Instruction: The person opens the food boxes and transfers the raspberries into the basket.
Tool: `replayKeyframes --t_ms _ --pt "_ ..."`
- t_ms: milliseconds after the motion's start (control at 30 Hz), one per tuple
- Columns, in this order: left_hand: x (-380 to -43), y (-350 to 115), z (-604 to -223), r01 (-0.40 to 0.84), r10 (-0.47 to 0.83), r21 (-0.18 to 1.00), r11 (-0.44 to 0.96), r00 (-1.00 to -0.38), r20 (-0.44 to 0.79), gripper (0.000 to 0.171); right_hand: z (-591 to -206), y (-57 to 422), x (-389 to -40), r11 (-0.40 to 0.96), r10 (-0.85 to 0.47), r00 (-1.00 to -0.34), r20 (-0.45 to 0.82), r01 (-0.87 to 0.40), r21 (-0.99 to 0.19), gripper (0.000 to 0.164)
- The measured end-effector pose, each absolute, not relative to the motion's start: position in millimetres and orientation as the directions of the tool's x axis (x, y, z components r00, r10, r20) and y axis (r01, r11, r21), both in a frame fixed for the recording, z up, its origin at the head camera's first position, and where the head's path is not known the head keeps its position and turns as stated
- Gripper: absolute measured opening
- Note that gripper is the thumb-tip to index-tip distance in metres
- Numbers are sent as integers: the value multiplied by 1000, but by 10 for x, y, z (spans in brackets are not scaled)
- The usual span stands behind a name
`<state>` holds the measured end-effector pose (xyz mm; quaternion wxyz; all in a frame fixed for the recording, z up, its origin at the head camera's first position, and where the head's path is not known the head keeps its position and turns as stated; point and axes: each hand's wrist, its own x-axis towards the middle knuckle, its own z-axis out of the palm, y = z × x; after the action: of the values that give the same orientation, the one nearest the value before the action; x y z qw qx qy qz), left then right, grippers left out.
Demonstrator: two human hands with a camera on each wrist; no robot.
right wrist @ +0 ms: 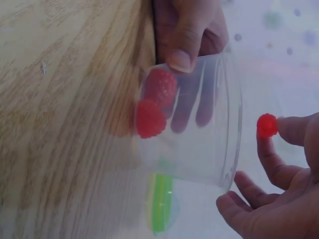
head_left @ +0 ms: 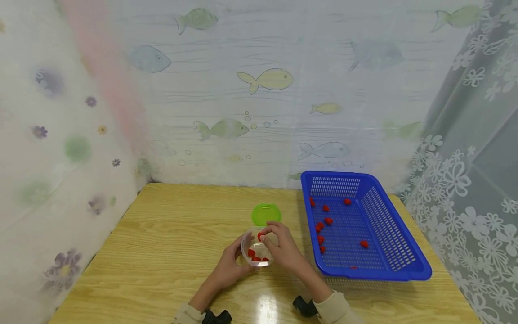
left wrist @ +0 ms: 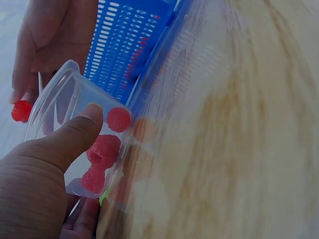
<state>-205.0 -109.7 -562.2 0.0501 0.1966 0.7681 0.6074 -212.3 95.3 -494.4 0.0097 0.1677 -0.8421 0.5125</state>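
My left hand [head_left: 231,266] grips a clear plastic tub [right wrist: 199,144] from its left side, thumb and fingers around the wall. Several raspberries [left wrist: 104,152] lie on the tub's bottom. Over the tub's open mouth, my right hand [head_left: 282,249] pinches one red raspberry [right wrist: 267,125] between thumb and finger; its other fingers are spread near the rim. In the left wrist view that held raspberry [left wrist: 21,111] shows just outside the rim. A round green lid [head_left: 265,214] lies on the table right behind the tub.
A blue plastic basket [head_left: 366,272] with slotted walls stands at the right of the wooden table [head_left: 178,220]. Several raspberries [head_left: 328,221] are scattered in it, mostly along its left side. Printed curtains [head_left: 226,103] hang behind the table and at both sides.
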Motion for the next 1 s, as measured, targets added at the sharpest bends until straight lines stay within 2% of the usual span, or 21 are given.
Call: replayKeyframes --t_ms 267,533,733,1000 --pt "-2049 -1094 -5635 250 362 951 180 -916 172 92 -4877 958 -2062 335 -272 -941 200 -287 -898 14" --pt "-2049 -1095 -5641 264 368 948 176 -911 185 92 -4806 982 -2017 177 -323 -920 221 -288 -941 16" --pt "-2046 -1104 -5646 272 369 947 173 -909 194 91 -4702 1010 -1954 190 -334 -907 256 -331 -924 20" --pt "-2049 -1095 -5629 247 366 952 182 -915 168 90 -4518 1070 -1829 184 -350 -878 326 -406 -895 14"
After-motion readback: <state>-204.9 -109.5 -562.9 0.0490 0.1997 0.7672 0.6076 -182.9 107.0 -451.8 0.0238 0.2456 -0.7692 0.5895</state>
